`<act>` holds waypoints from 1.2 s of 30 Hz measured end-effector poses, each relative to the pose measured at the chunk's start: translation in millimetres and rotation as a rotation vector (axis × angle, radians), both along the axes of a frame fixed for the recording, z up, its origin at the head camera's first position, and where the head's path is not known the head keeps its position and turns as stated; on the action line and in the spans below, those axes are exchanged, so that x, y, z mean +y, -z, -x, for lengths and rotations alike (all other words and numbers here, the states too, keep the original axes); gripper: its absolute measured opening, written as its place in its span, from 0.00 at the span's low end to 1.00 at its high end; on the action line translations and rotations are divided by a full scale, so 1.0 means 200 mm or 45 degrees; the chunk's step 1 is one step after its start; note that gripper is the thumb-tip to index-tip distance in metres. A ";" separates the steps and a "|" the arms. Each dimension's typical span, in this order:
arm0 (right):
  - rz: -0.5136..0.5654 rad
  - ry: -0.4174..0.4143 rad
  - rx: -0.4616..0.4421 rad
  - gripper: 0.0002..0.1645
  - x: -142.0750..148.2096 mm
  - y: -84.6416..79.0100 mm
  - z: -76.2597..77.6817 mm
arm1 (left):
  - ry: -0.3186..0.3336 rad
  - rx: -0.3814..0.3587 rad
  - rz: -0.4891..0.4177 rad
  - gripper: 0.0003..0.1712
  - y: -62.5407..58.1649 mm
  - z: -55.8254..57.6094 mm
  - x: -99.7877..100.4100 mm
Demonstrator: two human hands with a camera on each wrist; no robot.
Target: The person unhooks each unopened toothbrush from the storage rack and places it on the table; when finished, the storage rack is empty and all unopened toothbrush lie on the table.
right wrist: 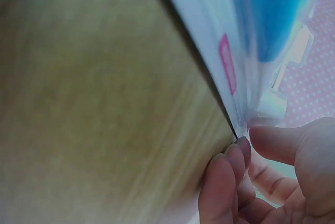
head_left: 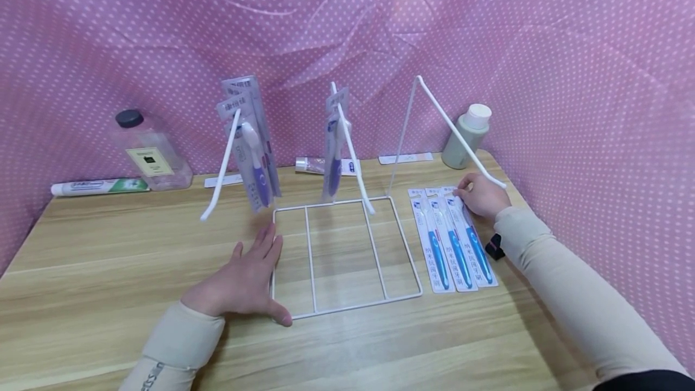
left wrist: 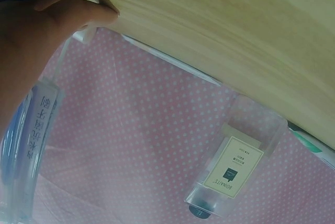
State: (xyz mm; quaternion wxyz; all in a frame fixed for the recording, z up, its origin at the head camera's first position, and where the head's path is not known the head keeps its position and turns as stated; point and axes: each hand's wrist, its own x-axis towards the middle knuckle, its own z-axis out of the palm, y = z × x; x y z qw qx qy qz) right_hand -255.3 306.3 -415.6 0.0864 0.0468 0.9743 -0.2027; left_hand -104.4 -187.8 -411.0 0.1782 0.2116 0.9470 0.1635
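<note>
A white wire display rack (head_left: 347,307) stands on the table with three hook arms. My left hand (head_left: 244,279) rests with spread fingers at the left side of its base, thumb by the front corner. Packaged purple toothbrushes (head_left: 255,162) hang on the left arm, and a purple one (head_left: 334,162) hangs on the middle arm. Three packaged blue toothbrushes lie side by side right of the rack. My right hand (head_left: 483,196) pinches the top end of the rightmost blue toothbrush (head_left: 478,252); in the right wrist view, thumb and fingers (right wrist: 272,143) meet at the package edge.
Along the back are a toothpaste tube (head_left: 100,187), a clear bottle with a black cap (head_left: 154,155), another tube (head_left: 312,165) and a green bottle with a white cap (head_left: 467,137). The rack's bare right arm (head_left: 456,131) reaches over my right hand. A pink dotted curtain (head_left: 347,17) hangs behind.
</note>
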 end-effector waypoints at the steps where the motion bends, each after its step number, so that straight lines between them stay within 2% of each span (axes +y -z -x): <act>1: 0.002 -0.002 0.004 0.16 0.00 0.00 0.00 | -0.002 0.000 -0.002 0.94 0.00 0.00 0.00; 5: 0.021 -0.004 -0.003 0.18 0.01 0.01 0.00 | -0.002 0.002 -0.006 0.94 0.00 0.00 0.00; 7: 0.066 -0.003 -0.041 0.19 0.02 0.00 0.01 | -0.004 0.001 -0.006 0.94 0.00 0.00 0.00; 9: 0.130 -0.001 -0.092 0.21 0.02 -0.02 0.01 | -0.005 0.004 -0.008 0.94 0.00 -0.01 -0.01; 11: 0.137 -0.011 -0.090 0.23 0.02 -0.05 0.00 | -0.007 0.000 -0.012 0.94 0.00 -0.01 -0.01; 13: 0.157 -0.021 -0.019 0.26 0.00 -0.11 -0.03 | -0.006 0.005 -0.019 0.93 0.00 -0.01 -0.01; 14: 0.158 -0.022 0.052 0.27 -0.02 -0.14 -0.04 | -0.004 0.005 -0.021 0.93 0.00 -0.01 -0.01; 16: 0.160 -0.070 0.181 0.28 -0.08 -0.21 -0.08 | -0.003 0.003 -0.024 0.93 0.00 -0.01 -0.01; 17: 0.207 -0.109 0.233 0.28 -0.12 -0.24 -0.10 | -0.003 0.004 -0.024 0.93 0.00 -0.01 -0.01; 21: 0.280 -0.374 0.421 0.24 -0.31 -0.34 -0.20 | -0.001 0.000 -0.020 0.93 0.00 0.00 -0.01; 25: 0.323 -0.626 0.644 0.13 -0.52 -0.41 -0.28 | -0.003 -0.005 -0.033 0.93 0.00 0.00 -0.01; 29: 0.525 -0.775 0.755 0.08 -0.66 -0.49 -0.34 | -0.009 -0.014 -0.048 0.92 0.00 0.00 -0.01; 32: 0.706 -0.829 0.804 0.11 -0.75 -0.53 -0.34 | -0.016 -0.021 -0.045 0.93 0.00 0.00 -0.01; 36: 1.042 -0.861 0.796 0.17 -0.87 -0.60 -0.30 | -0.024 -0.027 -0.041 0.93 0.00 0.00 -0.01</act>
